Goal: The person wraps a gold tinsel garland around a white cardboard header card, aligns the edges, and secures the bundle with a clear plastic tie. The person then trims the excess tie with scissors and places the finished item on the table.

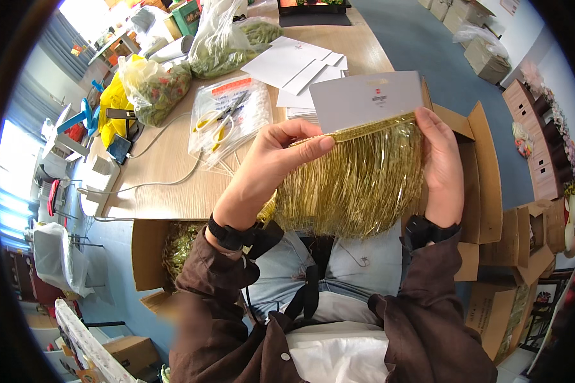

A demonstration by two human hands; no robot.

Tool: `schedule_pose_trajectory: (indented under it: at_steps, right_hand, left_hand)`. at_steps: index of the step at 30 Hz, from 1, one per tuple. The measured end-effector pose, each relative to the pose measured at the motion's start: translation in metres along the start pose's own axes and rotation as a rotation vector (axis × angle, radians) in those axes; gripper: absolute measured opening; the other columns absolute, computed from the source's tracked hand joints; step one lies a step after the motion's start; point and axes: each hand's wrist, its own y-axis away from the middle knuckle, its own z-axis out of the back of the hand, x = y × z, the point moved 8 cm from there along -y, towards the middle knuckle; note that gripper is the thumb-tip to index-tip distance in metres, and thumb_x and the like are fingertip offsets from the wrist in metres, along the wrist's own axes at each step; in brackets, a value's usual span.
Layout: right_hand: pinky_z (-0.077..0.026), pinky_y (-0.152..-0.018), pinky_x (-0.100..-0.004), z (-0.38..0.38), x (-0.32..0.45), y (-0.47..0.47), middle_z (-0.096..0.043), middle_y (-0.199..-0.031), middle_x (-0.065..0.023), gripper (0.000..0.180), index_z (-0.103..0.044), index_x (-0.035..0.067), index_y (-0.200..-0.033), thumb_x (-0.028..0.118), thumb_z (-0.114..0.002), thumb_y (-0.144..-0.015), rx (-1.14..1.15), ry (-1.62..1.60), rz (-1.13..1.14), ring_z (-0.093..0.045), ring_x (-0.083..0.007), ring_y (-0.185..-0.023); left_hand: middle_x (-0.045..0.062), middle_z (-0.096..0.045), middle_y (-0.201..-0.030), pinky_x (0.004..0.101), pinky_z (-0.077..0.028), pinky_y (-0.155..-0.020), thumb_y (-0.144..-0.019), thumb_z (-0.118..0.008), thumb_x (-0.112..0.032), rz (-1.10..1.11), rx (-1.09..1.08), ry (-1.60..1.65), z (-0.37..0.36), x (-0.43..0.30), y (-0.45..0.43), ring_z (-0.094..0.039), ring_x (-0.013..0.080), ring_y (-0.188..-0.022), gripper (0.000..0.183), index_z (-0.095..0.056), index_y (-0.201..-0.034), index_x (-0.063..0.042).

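Stretched between my two hands is a gold tinsel fringe (352, 191), its long metallic strands hanging down over my lap. My left hand (287, 153) pinches the fringe's woven gold header band near its left end, thumb on top. At the other end, my right hand (436, 143) grips the band against the corner of a pale grey printed card (364, 100). This card stands up behind the band, its lower edge along it. Beyond it lies a stack of white cards (302, 67) on the wooden table (172, 201).
Scissors (220, 122) rest on a clear plastic bag of white ties (256, 100). Bags of greenery (155, 91) stand at the table's left. A white cable (167, 182) crosses the tabletop. Open cardboard boxes flank me, one (148, 249) holding gold tinsel, another (484, 172) at right.
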Motion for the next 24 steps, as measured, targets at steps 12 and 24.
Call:
schedule_pose_trajectory:
  at_steps: [12,24]
  right_hand:
    - [-0.053,-0.077,-0.0225,-0.085,0.025,0.07,-0.073,-0.094,-0.0046,0.03,-0.069,-0.005,-0.114,0.017,-0.075,-0.095,0.293,0.279,0.227,-0.067,-0.0093,-0.085]
    - [-0.045,-0.071,-0.0179,-0.043,0.034,0.041,-0.069,-0.092,-0.001,0.023,-0.071,-0.002,-0.102,0.021,-0.071,-0.098,0.017,0.278,0.377,-0.058,-0.0034,-0.081]
  left_hand:
    - [-0.002,-0.063,-0.091,0.0219,-0.044,-0.069,-0.094,-0.075,-0.018,-0.205,-0.024,-0.365,-0.03,-0.025,-0.001,-0.054,0.0038,-0.079,0.02,-0.073,-0.107,-0.003]
    - [-0.003,-0.066,-0.088,0.02,-0.045,-0.073,-0.096,-0.071,-0.013,-0.12,-0.146,-0.616,0.008,-0.028,0.004,-0.055,0.002,-0.083,0.017,-0.072,-0.105,0.001]
